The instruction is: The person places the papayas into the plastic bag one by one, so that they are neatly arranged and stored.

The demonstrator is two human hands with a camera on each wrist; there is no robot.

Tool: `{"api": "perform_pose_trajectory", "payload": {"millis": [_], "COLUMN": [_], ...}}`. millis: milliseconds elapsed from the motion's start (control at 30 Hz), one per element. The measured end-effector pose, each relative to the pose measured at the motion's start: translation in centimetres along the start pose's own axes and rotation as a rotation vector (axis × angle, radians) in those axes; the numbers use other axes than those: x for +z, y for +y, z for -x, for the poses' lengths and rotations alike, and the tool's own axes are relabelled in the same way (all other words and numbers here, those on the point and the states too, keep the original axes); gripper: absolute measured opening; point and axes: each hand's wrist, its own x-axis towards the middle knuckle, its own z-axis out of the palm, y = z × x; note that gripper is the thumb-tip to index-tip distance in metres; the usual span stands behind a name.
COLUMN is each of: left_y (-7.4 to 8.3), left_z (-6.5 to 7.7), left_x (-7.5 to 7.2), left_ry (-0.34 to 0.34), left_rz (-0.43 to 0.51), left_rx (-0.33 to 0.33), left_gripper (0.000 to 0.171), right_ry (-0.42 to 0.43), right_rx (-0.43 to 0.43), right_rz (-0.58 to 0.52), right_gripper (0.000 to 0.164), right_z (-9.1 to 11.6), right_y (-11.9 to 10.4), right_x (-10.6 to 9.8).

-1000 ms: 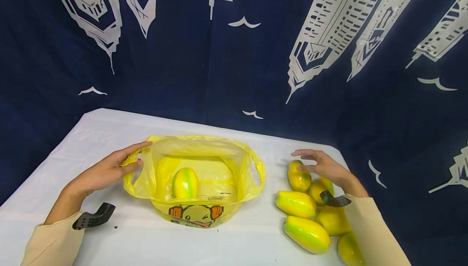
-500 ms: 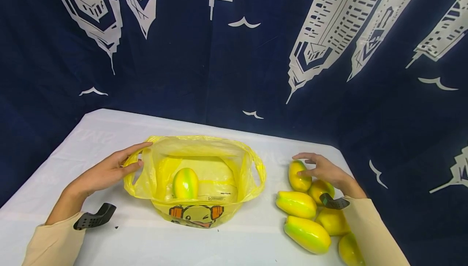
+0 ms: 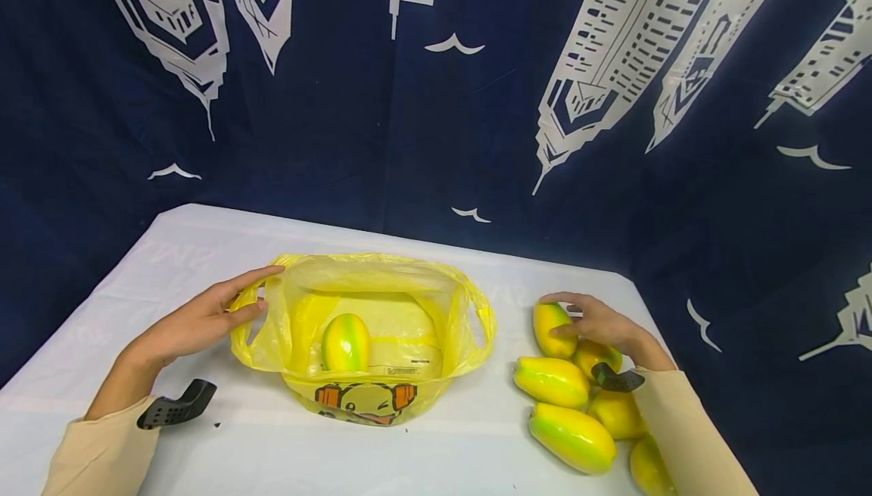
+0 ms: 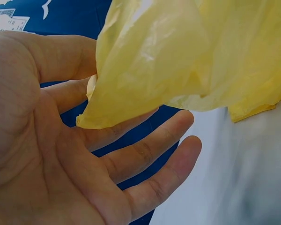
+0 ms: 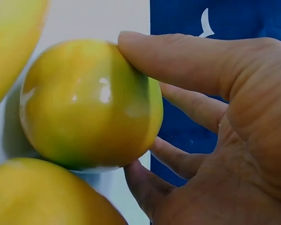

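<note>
A thin yellow plastic bag (image 3: pixel 381 394) stands with its mouth spread, and one yellow-green papaya (image 3: pixel 345 342) lies inside. My left hand (image 3: pixel 197 318) holds the bag's left handle between thumb and index finger; in the left wrist view the other fingers of that hand (image 4: pixel 98 154) extend past the yellow plastic (image 4: pixel 150 65). At the right, my right hand (image 3: pixel 602 325) grips the farthest papaya (image 3: pixel 550 329) of a loose group. Seen from the right wrist, its thumb lies on one side of that glossy papaya (image 5: pixel 84 103) and the fingers reach round the other.
Several more papayas, among them a front one (image 3: pixel 572 438) and a middle one (image 3: pixel 552 381), lie close to the gripped papaya on the white-covered table (image 3: pixel 341 462). A dark blue curtain (image 3: pixel 327 140) with white building prints hangs behind.
My right hand has come down and closed round the farthest papaya, which has shifted slightly left. The left hand and the bag have stayed in place.
</note>
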Motion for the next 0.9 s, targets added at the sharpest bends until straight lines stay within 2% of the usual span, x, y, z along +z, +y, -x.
{"api": "perform_pose_trajectory", "payload": {"millis": [567,900], "left_y": [-0.05,-0.10], "left_z": [-0.16,-0.13], "left_x": [0.12,0.13], "left_ry": [-0.007,-0.005], "left_rz": [0.003,0.002], "left_rx": [0.014,0.012], "left_gripper": [0.057,0.057], "right_ry": [-0.026,-0.010], "right_rx": [0.009,-0.074], "right_rz": [-0.031,0.016], "right_gripper": [0.066,0.064], "right_z": [-0.07,-0.01], "right_y": [0.22,-0.11], "right_x": [0.17,0.32]}}
